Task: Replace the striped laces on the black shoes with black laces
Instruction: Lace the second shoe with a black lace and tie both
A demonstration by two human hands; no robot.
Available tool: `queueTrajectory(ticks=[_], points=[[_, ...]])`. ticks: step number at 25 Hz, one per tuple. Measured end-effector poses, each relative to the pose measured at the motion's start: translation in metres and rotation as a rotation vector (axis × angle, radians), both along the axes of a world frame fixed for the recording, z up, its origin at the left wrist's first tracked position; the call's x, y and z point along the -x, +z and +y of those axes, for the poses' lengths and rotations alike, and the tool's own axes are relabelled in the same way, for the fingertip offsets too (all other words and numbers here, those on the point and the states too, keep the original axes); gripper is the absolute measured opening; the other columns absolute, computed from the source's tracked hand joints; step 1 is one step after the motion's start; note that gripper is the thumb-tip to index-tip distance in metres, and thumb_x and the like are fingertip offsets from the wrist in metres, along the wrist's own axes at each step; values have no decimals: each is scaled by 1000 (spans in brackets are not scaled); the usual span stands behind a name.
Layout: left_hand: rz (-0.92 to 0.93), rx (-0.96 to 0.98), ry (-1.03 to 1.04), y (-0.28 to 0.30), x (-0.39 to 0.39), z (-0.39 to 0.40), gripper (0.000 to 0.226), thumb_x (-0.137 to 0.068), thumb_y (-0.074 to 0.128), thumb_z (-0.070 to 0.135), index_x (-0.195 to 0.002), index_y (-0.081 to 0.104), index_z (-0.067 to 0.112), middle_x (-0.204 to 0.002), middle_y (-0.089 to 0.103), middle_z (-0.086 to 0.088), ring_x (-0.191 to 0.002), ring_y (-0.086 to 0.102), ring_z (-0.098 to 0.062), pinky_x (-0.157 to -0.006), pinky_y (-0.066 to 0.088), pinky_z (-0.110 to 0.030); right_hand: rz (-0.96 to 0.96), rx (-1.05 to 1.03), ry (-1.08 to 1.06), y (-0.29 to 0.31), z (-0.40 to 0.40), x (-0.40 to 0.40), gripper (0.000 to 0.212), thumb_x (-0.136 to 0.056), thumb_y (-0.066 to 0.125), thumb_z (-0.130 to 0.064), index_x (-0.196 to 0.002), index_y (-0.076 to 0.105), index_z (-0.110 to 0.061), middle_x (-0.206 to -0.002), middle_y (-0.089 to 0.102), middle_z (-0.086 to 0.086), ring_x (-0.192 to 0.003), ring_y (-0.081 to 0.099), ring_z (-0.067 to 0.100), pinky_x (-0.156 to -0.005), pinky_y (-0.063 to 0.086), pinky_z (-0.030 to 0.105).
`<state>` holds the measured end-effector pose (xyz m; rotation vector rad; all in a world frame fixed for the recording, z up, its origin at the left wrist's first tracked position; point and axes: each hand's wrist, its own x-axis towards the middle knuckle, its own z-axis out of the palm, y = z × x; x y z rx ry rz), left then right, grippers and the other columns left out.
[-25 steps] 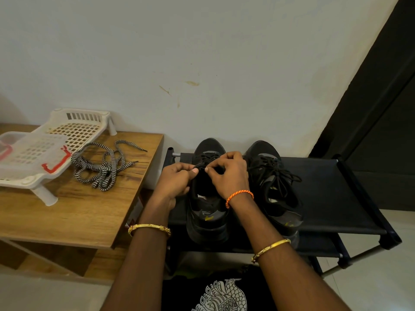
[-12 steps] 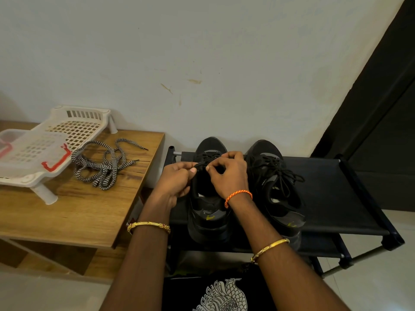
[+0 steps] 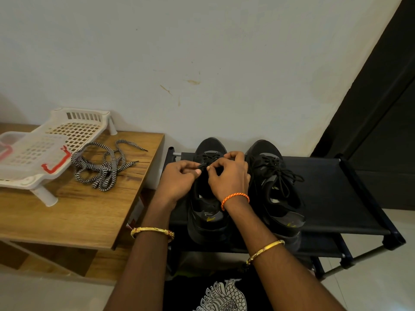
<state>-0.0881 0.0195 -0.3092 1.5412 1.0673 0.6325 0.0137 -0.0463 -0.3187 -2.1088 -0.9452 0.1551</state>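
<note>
The black lace point(image 3: 203, 164) is pinched between the curled fingertips of the left hand point(image 3: 179, 179) and the right hand point(image 3: 229, 176), held close together over the left shoe point(image 3: 208, 198), probably so the knot can be tied snug. That shoe stands on the black rack point(image 3: 332, 194) beside the right shoe point(image 3: 275, 187), already laced. The striped laces point(image 3: 101, 167) lie discarded on the wooden table point(image 3: 78, 216), near a white basket point(image 3: 74, 129).

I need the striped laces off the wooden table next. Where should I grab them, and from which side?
Judging by how the striped laces lie, pinch the tangled middle where the strands cross, coming straight down from above. They lie flat on the wooden table, and the white plastic rack crowds their left side, so approach from the open right; the loose tips would only drag the rest along.
</note>
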Motion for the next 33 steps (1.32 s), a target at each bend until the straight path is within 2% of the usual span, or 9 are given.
queueTrajectory(ticks=[4,8,11,14,19,21,24,29,33], points=[[177,-299,84,-2,-3,-8,9,-83,70,18,-85,65,25,-69,61,12,-69,58,1,-59,40,-12,240,-54,37,5,-1,-7,13,-80,70,-23,-68,66,-22,-110,42,-6,-115,46,18,-97,39,41],[163,-312,101,-3,-5,-9,8,-81,71,18,-86,67,23,-72,62,11,-71,58,0,-61,41,-11,344,-97,7,6,-3,-4,31,-79,72,-23,-55,56,-34,-102,42,-12,-113,47,17,-97,36,36],[111,-273,100,-3,-3,-9,9,-81,71,16,-89,69,20,-73,63,8,-71,59,-1,-61,45,-11,281,-50,-38,4,-2,0,21,-80,70,-28,-61,60,-32,-105,43,-13,-113,43,14,-88,24,29],[66,-229,117,-3,-3,-10,9,-82,70,13,-88,69,19,-70,63,9,-65,59,2,-54,45,-6,202,29,-32,6,0,1,14,-81,67,-31,-68,61,-30,-110,44,-9,-115,41,16,-92,25,34],[6,-196,121,-4,-4,-12,9,-83,70,11,-91,69,15,-72,64,4,-68,60,-2,-59,47,-10,53,87,-51,6,-2,7,10,-84,62,-34,-76,65,-28,-119,41,-4,-117,37,20,-96,25,39],[9,-208,98,-1,-2,-14,9,-82,70,10,-91,69,15,-74,65,3,-69,61,-3,-61,49,-9,75,95,-40,6,-3,7,12,-85,62,-33,-75,63,-27,-122,39,-3,-119,37,20,-98,26,40],[-90,-81,29,2,2,-13,13,-83,67,4,-93,71,13,-79,67,2,-69,65,1,-63,52,-12,102,80,0,8,-5,5,10,-86,63,-29,-77,65,-24,-128,37,-3,-123,35,20,-100,26,40],[-146,13,1,2,6,-13,18,-84,65,1,-97,69,12,-77,64,4,-60,60,11,-54,44,-4,-240,111,107,10,-5,6,8,-83,64,-24,-87,71,-20,-145,24,-2,-130,26,20,-106,17,42],[-150,-42,-13,0,3,-14,18,-82,68,1,-96,70,10,-80,66,2,-67,63,2,-61,49,-7,-189,139,87,7,-3,2,7,-81,68,-24,-86,71,-20,-142,26,-2,-129,27,21,-104,18,41]])
